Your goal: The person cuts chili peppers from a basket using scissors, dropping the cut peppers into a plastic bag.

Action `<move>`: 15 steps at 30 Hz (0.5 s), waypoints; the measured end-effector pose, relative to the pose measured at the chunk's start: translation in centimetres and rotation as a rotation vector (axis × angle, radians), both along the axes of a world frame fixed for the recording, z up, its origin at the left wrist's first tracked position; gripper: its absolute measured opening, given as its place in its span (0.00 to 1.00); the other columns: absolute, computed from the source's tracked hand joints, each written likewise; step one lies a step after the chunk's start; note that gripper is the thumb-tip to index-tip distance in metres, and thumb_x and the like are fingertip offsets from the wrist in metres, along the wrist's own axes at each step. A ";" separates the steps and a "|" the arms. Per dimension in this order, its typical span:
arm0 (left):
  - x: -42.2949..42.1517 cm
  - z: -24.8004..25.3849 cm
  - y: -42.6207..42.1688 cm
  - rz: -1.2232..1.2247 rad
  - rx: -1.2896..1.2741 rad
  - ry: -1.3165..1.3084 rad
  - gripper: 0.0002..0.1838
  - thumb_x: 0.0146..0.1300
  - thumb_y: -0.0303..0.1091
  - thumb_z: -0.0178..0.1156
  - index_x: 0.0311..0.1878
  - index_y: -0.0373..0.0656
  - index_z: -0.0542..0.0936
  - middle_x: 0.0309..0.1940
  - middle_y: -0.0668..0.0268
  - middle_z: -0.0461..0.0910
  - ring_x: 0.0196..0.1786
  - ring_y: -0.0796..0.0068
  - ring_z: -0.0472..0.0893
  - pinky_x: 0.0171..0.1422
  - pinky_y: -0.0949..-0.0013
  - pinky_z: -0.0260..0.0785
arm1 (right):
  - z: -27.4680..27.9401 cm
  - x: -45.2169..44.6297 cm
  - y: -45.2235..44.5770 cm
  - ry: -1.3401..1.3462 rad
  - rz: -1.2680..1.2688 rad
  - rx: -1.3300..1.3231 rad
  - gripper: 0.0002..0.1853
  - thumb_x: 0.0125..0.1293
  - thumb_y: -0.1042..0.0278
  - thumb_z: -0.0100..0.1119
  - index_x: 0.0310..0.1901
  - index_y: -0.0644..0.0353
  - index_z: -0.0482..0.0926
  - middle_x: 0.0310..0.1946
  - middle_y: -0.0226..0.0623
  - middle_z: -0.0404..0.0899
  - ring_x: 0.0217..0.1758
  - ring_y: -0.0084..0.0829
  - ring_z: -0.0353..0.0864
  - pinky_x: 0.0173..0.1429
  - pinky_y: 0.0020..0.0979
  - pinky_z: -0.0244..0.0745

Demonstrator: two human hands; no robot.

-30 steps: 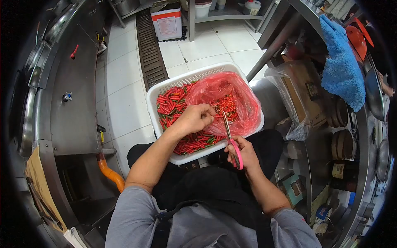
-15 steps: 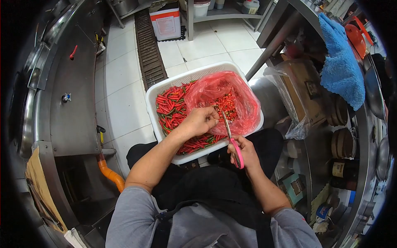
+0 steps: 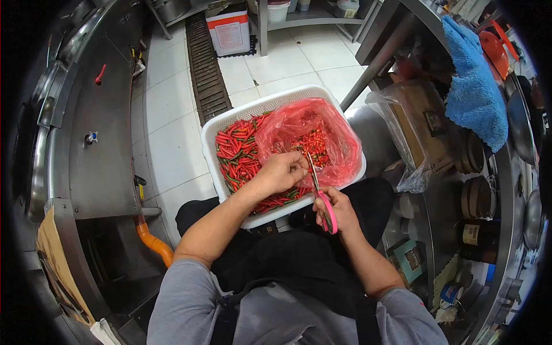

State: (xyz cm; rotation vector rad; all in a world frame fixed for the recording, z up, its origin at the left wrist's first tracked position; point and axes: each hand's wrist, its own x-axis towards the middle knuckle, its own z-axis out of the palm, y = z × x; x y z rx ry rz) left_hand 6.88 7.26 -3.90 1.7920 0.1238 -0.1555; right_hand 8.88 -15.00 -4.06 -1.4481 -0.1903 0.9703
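Observation:
A pair of scissors [image 3: 325, 206] with pink handles is in my right hand [image 3: 340, 214], its blades pointing up and away over the bag. My left hand [image 3: 283, 171] is closed in a pinch beside the blade tips; whatever sits between its fingertips is too small to make out. Beneath both hands, a pink plastic bag [image 3: 345, 129] lies open with cut red chili pieces [image 3: 313, 142] inside. Whole chili peppers [image 3: 237, 150], mostly red with some green, fill the left and near side of the white basket [image 3: 210, 135] around the bag.
The basket stands before my knees on a white tiled floor [image 3: 172, 138] with a drain grate [image 3: 207, 75]. Steel kitchen equipment [image 3: 100, 132] is on the left. At right, shelving holds a plastic-wrapped box [image 3: 428, 129], and a blue towel [image 3: 474, 92] hangs above.
My left hand has shifted slightly to the right, closer to the scissors. The scissors remain in my right hand in nearly the same place.

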 end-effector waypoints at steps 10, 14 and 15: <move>0.2 -1.0 -0.1 0.065 0.094 -0.093 0.04 0.64 0.25 0.60 0.40 0.36 0.76 0.26 0.69 0.78 0.30 0.84 0.78 0.33 0.74 0.72 | -0.1 -0.7 -0.6 -0.008 -0.033 0.004 0.18 0.66 0.68 0.61 0.54 0.68 0.71 0.30 0.38 0.79 0.20 0.25 0.78 0.24 0.24 0.73; 0.2 -1.6 -0.6 0.035 0.038 -0.109 0.04 0.64 0.24 0.60 0.40 0.36 0.76 0.26 0.69 0.78 0.30 0.83 0.78 0.33 0.74 0.72 | -0.2 -0.4 0.1 -0.033 -0.032 -0.020 0.21 0.64 0.68 0.64 0.54 0.69 0.70 0.30 0.36 0.78 0.20 0.23 0.77 0.23 0.23 0.72; 0.2 -1.6 -0.7 0.057 0.029 -0.106 0.05 0.62 0.26 0.62 0.39 0.37 0.77 0.26 0.66 0.79 0.30 0.78 0.80 0.35 0.70 0.73 | -0.2 -0.3 0.2 -0.034 -0.032 -0.019 0.21 0.64 0.68 0.64 0.54 0.69 0.70 0.30 0.36 0.78 0.20 0.23 0.77 0.23 0.23 0.72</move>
